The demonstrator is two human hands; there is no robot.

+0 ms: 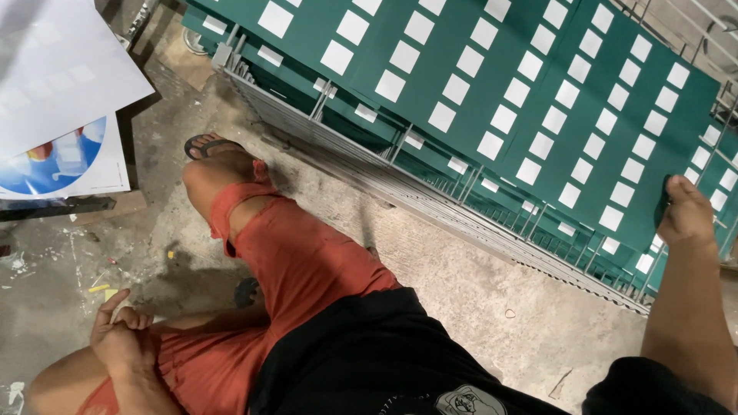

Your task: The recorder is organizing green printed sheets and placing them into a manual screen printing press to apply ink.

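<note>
My right hand reaches out at the right and grips the near edge of a large green sheet printed with rows of white squares. That sheet lies on top of a metal drying rack holding several more green sheets on its wire shelves. My left hand rests low at the left on my knee, fingers loosely curled, holding nothing. My legs in rolled-up red trousers stretch across the middle, one foot in a sandal beside the rack.
A concrete floor stained with paint specks runs under me. At the upper left lie white printed sheets with a blue round design, on a dark board. The rack's wire frame continues along the right edge.
</note>
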